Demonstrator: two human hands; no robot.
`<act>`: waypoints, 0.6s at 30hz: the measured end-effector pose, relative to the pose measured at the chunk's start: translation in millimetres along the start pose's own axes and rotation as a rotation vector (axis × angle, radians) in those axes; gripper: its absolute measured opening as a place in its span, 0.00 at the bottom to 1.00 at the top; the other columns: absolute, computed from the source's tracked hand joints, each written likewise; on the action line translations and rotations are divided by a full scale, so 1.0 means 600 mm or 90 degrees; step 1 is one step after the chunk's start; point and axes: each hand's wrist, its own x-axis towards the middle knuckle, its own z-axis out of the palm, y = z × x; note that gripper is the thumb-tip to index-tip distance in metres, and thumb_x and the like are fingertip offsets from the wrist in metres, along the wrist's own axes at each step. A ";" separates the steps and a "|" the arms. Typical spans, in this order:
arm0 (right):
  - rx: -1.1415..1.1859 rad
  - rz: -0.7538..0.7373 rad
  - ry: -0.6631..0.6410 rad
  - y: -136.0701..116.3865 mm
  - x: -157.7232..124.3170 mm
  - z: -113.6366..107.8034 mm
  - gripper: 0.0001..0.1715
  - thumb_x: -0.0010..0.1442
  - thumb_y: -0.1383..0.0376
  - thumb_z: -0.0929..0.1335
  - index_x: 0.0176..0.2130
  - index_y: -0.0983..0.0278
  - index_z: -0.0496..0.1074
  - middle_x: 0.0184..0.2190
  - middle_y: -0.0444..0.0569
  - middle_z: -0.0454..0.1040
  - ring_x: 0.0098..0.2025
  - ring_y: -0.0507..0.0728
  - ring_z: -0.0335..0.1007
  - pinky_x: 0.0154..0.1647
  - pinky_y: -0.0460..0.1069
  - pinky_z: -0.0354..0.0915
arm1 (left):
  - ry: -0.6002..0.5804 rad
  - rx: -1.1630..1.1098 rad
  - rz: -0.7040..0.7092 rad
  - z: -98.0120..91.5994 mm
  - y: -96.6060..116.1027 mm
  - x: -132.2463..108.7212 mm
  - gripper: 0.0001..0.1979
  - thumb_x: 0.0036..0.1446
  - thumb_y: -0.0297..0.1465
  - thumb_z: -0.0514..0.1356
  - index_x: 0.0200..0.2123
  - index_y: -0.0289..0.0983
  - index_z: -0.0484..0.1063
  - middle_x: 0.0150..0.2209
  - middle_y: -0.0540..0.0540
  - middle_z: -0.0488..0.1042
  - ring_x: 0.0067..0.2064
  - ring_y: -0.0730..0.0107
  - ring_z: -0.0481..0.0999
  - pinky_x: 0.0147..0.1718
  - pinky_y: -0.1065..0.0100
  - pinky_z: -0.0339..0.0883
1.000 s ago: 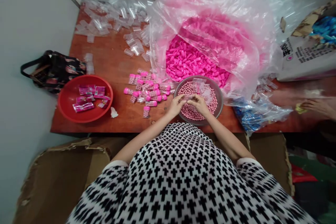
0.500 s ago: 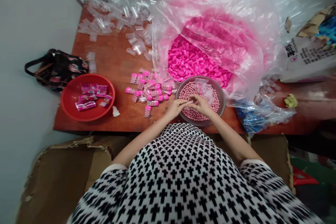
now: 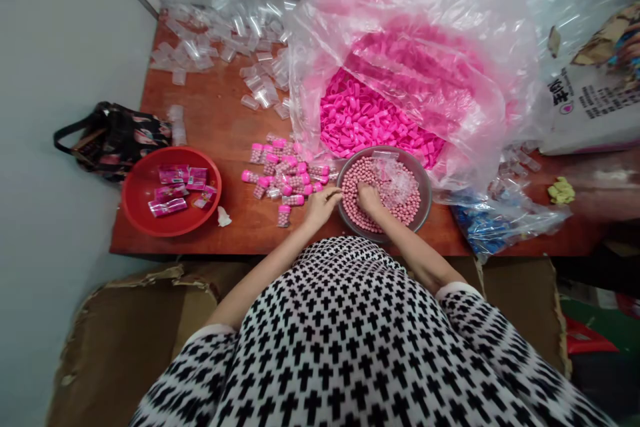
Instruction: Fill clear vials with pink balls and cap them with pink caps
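Many pink beads (image 3: 404, 212) lie in the gray bowl (image 3: 427, 197), close to us, probably for easy reach. Our right hand (image 3: 369, 199) dips among them, its grasp hidden; our left hand (image 3: 321, 205), beside the bowl, looks pinched, on what we cannot tell. Capped bottles (image 3: 295, 180) cluster nearby.

The round gray bowl (image 3: 425, 210) sat on the wooden table (image 3: 240, 230), open side up, its rim showing above the contents. Small, round, dusty-pink beads (image 3: 400, 215) covered its inside in a thick layer, and a loose clump of clear plastic pieces (image 3: 401, 188) rested on them toward the right. Just left of the bowl lay a jumbled heap of small clear bottles (image 3: 296, 181) with bright pink caps, pink beads visible through their walls. At the near edge one pointed its cap away; whether it stood or lay was hard to tell.
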 end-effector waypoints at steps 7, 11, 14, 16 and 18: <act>0.512 -0.054 0.116 0.043 -0.008 0.013 0.14 0.51 0.59 0.67 0.36 0.65 0.67 0.33 0.46 0.72 0.36 0.54 0.67 0.39 0.48 0.64 | 0.007 0.002 0.015 0.025 0.000 0.014 0.17 0.53 0.27 0.61 0.47 0.35 0.73 0.46 0.42 0.77 0.46 0.63 0.76 0.49 0.60 0.68; 0.780 -0.064 0.101 0.056 -0.023 0.012 0.18 0.45 0.56 0.71 0.32 0.62 0.65 0.26 0.38 0.66 0.29 0.51 0.63 0.34 0.47 0.63 | -0.037 -0.030 0.024 0.048 0.011 0.027 0.19 0.52 0.26 0.62 0.49 0.33 0.71 0.48 0.40 0.75 0.45 0.62 0.76 0.48 0.61 0.68; 0.831 -0.077 0.061 0.054 -0.032 0.005 0.20 0.43 0.56 0.73 0.33 0.61 0.66 0.25 0.38 0.66 0.29 0.50 0.63 0.34 0.47 0.65 | -0.061 -0.069 0.011 0.059 0.022 0.031 0.15 0.53 0.26 0.60 0.46 0.32 0.73 0.45 0.41 0.77 0.45 0.63 0.76 0.48 0.62 0.68; 0.833 -0.090 0.041 0.055 -0.038 -0.004 0.20 0.44 0.55 0.73 0.34 0.62 0.67 0.27 0.39 0.68 0.30 0.51 0.66 0.36 0.49 0.67 | -0.064 -0.088 0.001 0.060 0.027 0.033 0.14 0.53 0.26 0.60 0.44 0.31 0.74 0.44 0.41 0.78 0.45 0.63 0.76 0.49 0.61 0.68; 0.816 -0.110 0.045 0.058 -0.046 -0.019 0.21 0.46 0.54 0.72 0.38 0.62 0.68 0.31 0.42 0.71 0.33 0.53 0.69 0.39 0.51 0.68 | -0.071 -0.108 0.002 0.059 0.030 0.033 0.14 0.53 0.27 0.60 0.44 0.33 0.74 0.45 0.42 0.78 0.46 0.63 0.76 0.50 0.61 0.67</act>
